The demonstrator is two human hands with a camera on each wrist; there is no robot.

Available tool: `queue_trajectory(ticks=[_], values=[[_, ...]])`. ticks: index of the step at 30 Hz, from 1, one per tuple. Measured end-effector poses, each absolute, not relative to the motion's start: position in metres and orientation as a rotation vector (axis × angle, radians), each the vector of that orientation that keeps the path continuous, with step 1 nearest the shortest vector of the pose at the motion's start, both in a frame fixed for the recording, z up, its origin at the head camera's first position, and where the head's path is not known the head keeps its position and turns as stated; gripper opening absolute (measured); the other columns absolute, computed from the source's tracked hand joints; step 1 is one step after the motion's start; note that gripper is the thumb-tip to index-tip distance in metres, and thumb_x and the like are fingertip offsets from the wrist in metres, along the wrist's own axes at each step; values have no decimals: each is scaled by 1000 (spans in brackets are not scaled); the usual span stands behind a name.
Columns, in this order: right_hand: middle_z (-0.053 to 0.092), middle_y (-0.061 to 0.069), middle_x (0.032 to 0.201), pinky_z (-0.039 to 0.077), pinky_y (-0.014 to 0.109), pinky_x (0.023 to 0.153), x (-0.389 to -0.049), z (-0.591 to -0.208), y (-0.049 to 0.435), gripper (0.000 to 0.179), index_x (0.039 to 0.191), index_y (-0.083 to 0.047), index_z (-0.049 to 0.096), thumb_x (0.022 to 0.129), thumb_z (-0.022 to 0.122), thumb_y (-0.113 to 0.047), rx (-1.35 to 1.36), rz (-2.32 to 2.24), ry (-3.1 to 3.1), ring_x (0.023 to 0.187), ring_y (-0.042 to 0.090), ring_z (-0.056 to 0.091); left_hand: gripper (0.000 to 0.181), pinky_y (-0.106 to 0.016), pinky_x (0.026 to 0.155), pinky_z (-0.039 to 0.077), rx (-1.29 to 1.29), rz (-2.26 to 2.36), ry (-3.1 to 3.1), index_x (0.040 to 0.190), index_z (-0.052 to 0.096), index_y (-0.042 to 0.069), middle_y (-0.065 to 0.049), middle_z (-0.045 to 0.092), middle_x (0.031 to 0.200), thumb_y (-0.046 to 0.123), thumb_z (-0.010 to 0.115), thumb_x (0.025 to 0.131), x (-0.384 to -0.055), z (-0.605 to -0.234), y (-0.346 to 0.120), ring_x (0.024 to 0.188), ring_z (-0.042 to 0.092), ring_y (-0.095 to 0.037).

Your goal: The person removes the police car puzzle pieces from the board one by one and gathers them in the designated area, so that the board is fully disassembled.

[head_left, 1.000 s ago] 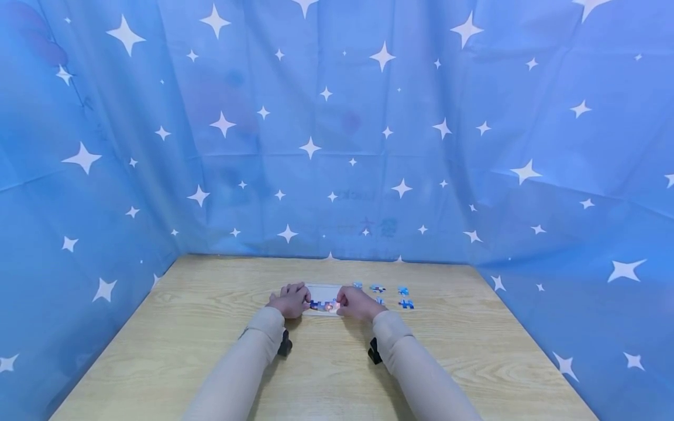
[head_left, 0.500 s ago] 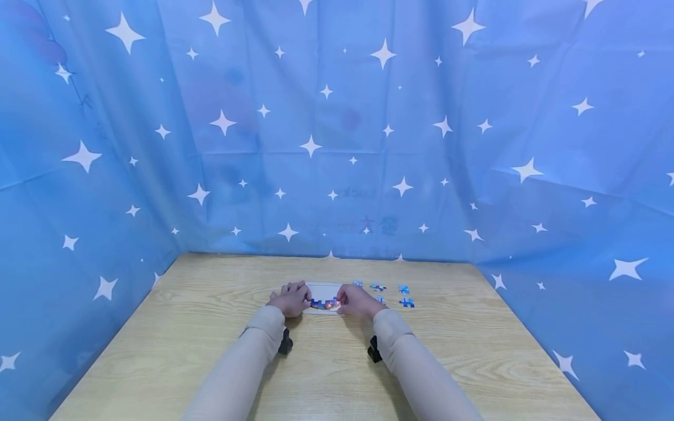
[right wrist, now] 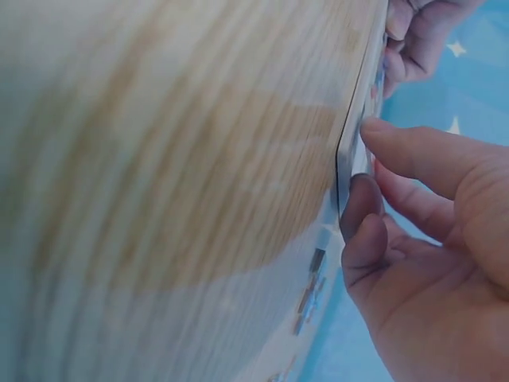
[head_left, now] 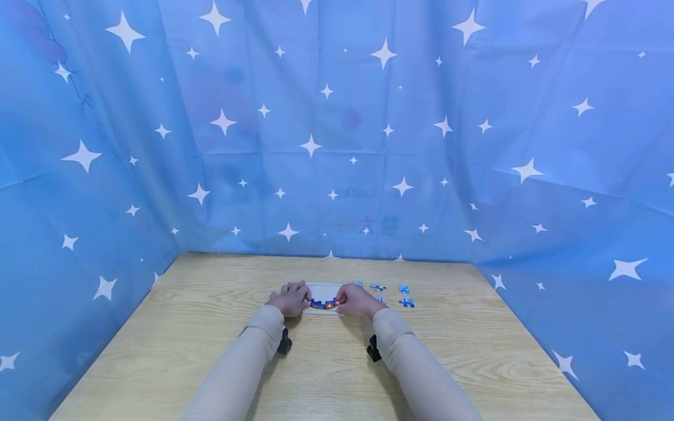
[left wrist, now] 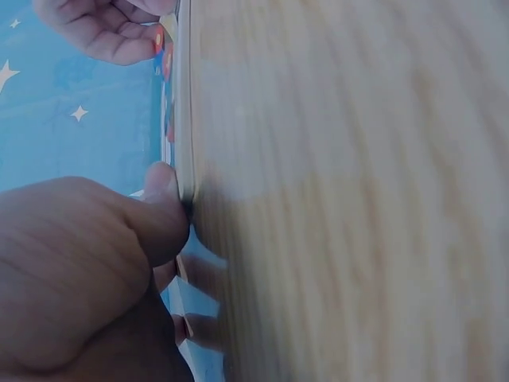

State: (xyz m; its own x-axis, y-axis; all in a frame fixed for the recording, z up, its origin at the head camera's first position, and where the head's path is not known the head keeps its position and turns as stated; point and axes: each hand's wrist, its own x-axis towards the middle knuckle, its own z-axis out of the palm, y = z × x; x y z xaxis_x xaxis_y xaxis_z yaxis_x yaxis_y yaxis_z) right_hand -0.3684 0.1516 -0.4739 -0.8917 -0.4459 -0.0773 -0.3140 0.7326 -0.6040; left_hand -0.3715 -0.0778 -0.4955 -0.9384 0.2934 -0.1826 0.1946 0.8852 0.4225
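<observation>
A short row of joined jigsaw puzzle pieces (head_left: pixel 324 304), dark blue with red-orange spots, lies over the near part of a pale puzzle board (head_left: pixel 322 291). My left hand (head_left: pixel 289 300) holds the row's left end between thumb and fingers. In the left wrist view its thumb (left wrist: pixel 163 211) bears on the board's near edge, and the other fingers are partly hidden. At the opposite end my right hand (head_left: pixel 357 301) pinches the row. The right wrist view shows that thumb (right wrist: pixel 406 147) at the board edge with the fingers curled beneath it. What lies between the fingertips is mostly hidden.
Several loose blue puzzle pieces (head_left: pixel 406 303) lie on the wooden table (head_left: pixel 474 339) right of the board, some close beside my right hand. A blue curtain with white stars (head_left: pixel 337 169) hangs behind the table and along both sides.
The pale shine on the row of pieces has gone and its colours look darker, as if its tilt changed. Both hands stay at its ends. The head view has shifted very slightly.
</observation>
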Motion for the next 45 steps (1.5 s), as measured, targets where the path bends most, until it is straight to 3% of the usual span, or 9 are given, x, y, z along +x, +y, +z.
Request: queue_trajectory(ticks=[11, 22, 25, 28, 34, 39, 45], values=[[62, 1, 92, 51, 35, 78, -370, -475, 151, 13, 101, -3, 67, 91, 75, -4, -597, -868, 2739, 83, 16, 58, 20, -73, 112, 15, 343, 503, 2784, 106, 54, 21, -13, 21, 167, 35, 40, 110, -368, -481, -73, 152, 14, -44], [63, 3, 93, 52, 35, 78, -369, -474, 149, 14, 102, -2, 67, 90, 75, -3, -616, -854, 2734, 84, 15, 58, 24, -77, 107, 22, 207, 439, 2788, 107, 58, 17, -10, 25, 166, 40, 53, 104, -362, -470, -61, 151, 20, -37], [64, 3, 92, 52, 36, 77, -368, -471, 148, 14, 101, -1, 69, 90, 76, -3, -614, -833, 2736, 83, 16, 58, 32, -78, 108, 19, 205, 442, 2780, 122, 60, 16, -9, 23, 167, 41, 54, 104, -362, -471, -60, 153, 15, -38], [64, 3, 91, 52, 36, 77, -366, -468, 147, 13, 101, -1, 69, 90, 76, -3, -611, -819, 2735, 82, 16, 58, 43, -78, 109, 16, 222, 439, 2767, 138, 55, 15, -9, 20, 168, 42, 52, 105, -362, -469, -58, 154, 11, -39], [63, 2, 92, 51, 35, 79, -368, -467, 148, 15, 102, -2, 67, 90, 76, -4, -622, -799, 2735, 83, 15, 58, 56, -77, 111, 16, 213, 400, 2775, 153, 43, 14, -7, 18, 169, 43, 48, 106, -358, -466, -56, 155, 9, -36], [63, 2, 92, 52, 36, 79, -369, -467, 149, 16, 102, -2, 66, 90, 77, -4, -620, -818, 2736, 85, 15, 59, 61, -77, 110, 18, 178, 393, 2784, 158, 34, 10, -8, 21, 168, 39, 48, 107, -353, -461, -53, 155, 12, -33], [65, 2, 92, 52, 36, 79, -369, -469, 150, 13, 100, -3, 69, 90, 77, -5, -627, -801, 2736, 84, 15, 60, 65, -76, 111, 15, 149, 376, 2771, 161, 28, 11, -7, 17, 169, 41, 47, 107, -355, -465, -51, 156, 7, -34]])
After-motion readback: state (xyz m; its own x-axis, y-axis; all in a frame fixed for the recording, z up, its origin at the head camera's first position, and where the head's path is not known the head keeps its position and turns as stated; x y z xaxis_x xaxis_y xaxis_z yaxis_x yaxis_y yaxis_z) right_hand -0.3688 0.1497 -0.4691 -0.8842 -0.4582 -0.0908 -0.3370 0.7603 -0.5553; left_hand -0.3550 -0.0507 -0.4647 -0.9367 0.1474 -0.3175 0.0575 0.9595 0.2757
